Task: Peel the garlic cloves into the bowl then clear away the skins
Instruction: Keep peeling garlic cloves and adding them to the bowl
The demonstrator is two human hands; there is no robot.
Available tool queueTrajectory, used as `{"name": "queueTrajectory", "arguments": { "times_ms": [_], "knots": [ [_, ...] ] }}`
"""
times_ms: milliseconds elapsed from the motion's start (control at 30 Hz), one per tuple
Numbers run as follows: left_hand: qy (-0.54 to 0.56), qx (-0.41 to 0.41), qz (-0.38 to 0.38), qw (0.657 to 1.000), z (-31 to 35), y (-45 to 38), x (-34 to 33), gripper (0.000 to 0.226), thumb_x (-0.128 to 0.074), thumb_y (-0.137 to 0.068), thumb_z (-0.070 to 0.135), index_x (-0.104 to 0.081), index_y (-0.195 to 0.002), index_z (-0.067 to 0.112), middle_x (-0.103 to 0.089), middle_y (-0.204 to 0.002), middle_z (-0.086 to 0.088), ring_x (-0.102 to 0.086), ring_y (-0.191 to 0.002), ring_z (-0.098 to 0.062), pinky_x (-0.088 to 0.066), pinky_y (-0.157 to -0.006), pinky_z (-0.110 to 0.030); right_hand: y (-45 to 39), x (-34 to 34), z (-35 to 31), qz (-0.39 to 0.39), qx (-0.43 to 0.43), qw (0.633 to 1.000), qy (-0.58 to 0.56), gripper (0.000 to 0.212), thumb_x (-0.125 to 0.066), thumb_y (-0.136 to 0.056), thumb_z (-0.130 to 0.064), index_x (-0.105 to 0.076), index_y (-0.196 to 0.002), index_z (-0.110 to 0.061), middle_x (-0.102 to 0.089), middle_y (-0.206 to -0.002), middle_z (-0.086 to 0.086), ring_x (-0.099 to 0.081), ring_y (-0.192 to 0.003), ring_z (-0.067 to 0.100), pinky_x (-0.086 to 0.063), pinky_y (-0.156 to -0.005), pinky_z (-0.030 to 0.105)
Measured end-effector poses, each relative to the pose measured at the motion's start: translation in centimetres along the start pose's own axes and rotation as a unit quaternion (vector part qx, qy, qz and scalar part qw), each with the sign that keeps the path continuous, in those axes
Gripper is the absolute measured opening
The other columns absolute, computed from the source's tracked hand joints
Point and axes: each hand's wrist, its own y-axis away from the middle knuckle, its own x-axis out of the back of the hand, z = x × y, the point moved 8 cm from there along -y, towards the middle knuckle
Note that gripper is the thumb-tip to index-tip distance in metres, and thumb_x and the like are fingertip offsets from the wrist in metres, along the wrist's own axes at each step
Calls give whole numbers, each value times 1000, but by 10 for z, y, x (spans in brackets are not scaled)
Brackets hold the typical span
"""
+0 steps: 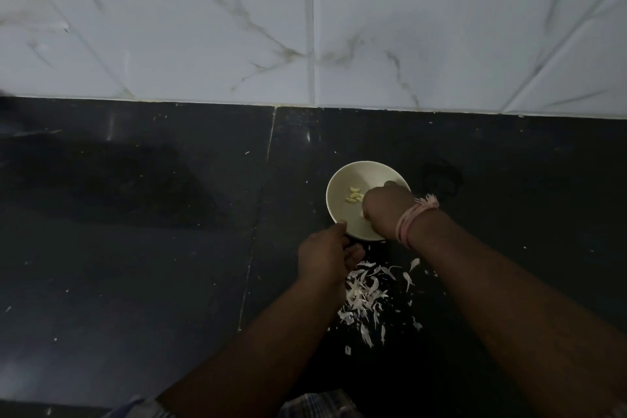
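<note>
A cream bowl (346, 180) stands on the black counter (169, 248) with several peeled garlic cloves (354, 196) in it. My right hand (386, 210), a pink thread around its wrist, hangs inside the bowl with its fingers curled downward; whether it holds anything is hidden. My left hand (324, 256) touches the bowl's near rim with a fingertip, its other fingers loosely curled and nothing visibly in them. A heap of white garlic skins (364, 295) lies on the counter just in front of the bowl, between my forearms.
A white marbled tile wall (305, 27) rises behind the counter. A dark ring-shaped mark or object (441, 180) sits right of the bowl. Small white flecks are scattered across the counter. Checked cloth (315, 405) shows at the bottom edge.
</note>
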Motion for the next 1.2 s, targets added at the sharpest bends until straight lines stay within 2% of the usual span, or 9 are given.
{"name": "queueTrajectory", "arguments": {
  "times_ms": [100,133,200,367,600,767,833,1000,1200],
  "knots": [
    [13,-1,-1,1000,-1,0,-2,20,-60,-102,14,-64,-114,-1,-71,-111,-23,-72,-85,-27,-63,-64,-27,-2,3,6,-13,-9,988,-154,21,-62,-95,-16,-76,-110,-13,-58,-118,-14,-57,-115,22,-41,-96,25],
    [15,0,0,1000,-1,1,-2,17,-59,-102,14,-64,-111,0,-70,-112,-24,-72,-84,-27,-63,-64,-27,0,6,10,-10,-16,976,-216,21,-61,-96,-13,-80,-103,-14,-58,-119,-16,-57,-111,18,-37,-89,20],
    [13,-1,-1,1000,-2,1,-3,12,-59,-103,15,-64,-102,4,-70,-114,-23,-70,-80,-25,-62,-64,-27,2,15,23,33,-43,961,-269,24,-58,-95,-8,-81,-95,-13,-70,-119,-3,-57,-102,15,-36,-86,20],
    [8,-6,9,1000,-5,0,-3,9,-59,-102,10,-64,-98,4,-69,-110,-22,-68,-78,-24,-62,-64,-27,2,13,24,46,-47,989,-132,27,-57,-98,-14,-69,-121,-7,-65,-127,16,-60,-118,33,-48,-99,35],
    [29,-10,19,999,-4,-3,-5,17,-58,-101,6,-64,-113,-5,-72,-109,-26,-70,-77,-25,-61,-58,-26,1,-1,18,52,-49,997,-38,30,-54,-99,-25,-66,-120,-6,-68,-115,18,-62,-112,36,-51,-93,39],
    [35,-11,17,999,-2,-2,-6,17,-58,-100,3,-63,-114,-7,-70,-109,-27,-69,-77,-26,-61,-57,-25,-1,-1,17,58,-31,991,-116,34,-55,-94,-7,-73,-118,-23,-63,-133,7,-57,-122,30,-41,-103,32],
    [34,-10,18,999,-2,-2,-5,17,-59,-100,3,-63,-113,-7,-71,-106,-26,-69,-77,-26,-61,-58,-25,1,5,22,75,-34,987,-141,32,-56,-92,-3,-76,-109,-21,-65,-129,6,-59,-119,28,-41,-100,28],
    [43,-10,16,999,-2,-2,-6,18,-60,-99,1,-63,-114,-8,-71,-105,-26,-70,-80,-28,-60,-55,-25,3,-1,23,57,-50,994,-78,33,-53,-97,-11,-67,-128,-11,-66,-127,13,-60,-118,32,-48,-102,37],
    [51,-17,18,998,-2,-3,-6,19,-60,-98,-1,-63,-114,-9,-71,-99,-25,-70,-78,-27,-60,-56,-25,8,-6,17,47,-21,998,-37,35,-52,-97,-11,-65,-130,-10,-63,-129,16,-57,-121,33,-49,-103,40]
  ]
}}
